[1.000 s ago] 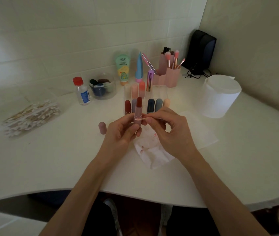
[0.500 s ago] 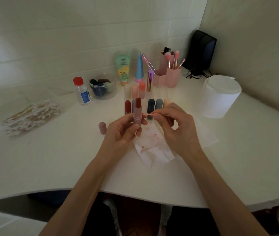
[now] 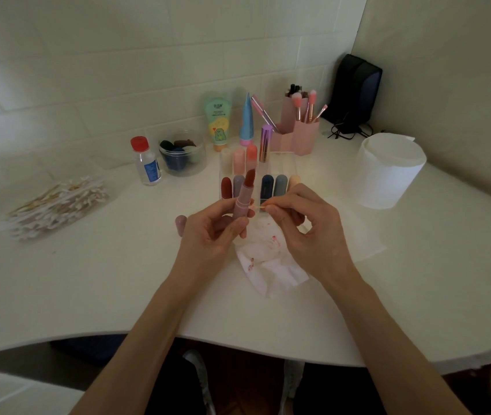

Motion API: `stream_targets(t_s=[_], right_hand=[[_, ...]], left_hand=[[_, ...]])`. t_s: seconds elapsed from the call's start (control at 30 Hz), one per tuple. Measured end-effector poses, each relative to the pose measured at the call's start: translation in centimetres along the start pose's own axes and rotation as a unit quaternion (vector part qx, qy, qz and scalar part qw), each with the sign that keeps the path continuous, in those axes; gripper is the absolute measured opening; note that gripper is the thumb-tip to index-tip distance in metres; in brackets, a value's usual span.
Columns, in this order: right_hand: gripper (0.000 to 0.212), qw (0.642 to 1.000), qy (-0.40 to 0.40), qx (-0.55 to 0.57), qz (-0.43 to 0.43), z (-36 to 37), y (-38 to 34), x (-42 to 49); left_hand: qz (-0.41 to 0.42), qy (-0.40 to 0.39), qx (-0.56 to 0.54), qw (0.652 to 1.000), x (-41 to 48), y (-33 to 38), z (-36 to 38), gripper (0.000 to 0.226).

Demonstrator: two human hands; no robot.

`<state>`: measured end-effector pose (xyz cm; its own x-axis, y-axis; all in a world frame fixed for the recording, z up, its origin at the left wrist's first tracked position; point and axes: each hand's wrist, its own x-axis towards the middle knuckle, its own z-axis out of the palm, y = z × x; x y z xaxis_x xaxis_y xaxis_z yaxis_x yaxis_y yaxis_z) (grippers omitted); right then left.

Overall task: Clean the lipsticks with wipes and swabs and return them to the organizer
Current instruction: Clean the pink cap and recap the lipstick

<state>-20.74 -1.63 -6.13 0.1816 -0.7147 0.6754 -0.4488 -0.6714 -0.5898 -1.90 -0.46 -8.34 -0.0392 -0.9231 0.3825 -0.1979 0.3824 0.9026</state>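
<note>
Swabbing over the white surface (image 3: 88,280).
My left grip (image 3: 211,232) clasps an uncapped dusty-pink lipstick tube (image 3: 244,197); my right grip (image 3: 307,232) pinches a thin cotton swab (image 3: 257,207) touching its collar.

You face a white tiled wall (image 3: 118,70) across the upper left and centre of the frame; a plain cream wall (image 3: 447,70) meets it in a corner at upper right. A white table (image 3: 88,295) with a curved front edge fills the middle, brightest near its centre. Under it, at bottom centre, you see what may be a reddish-brown floor (image 3: 247,369); it's dim there.
</note>
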Motion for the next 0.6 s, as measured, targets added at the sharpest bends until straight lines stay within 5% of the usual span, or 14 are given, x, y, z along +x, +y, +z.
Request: stream_targets(t_s=[0.6], right_hand=[[0.01, 0.999, 0.003, -0.048, 0.002, 0.58, -0.14, -0.39]], left_hand=[[0.003, 0.042, 0.056, 0.998, 0.13, 0.0, -0.15, 0.032]])
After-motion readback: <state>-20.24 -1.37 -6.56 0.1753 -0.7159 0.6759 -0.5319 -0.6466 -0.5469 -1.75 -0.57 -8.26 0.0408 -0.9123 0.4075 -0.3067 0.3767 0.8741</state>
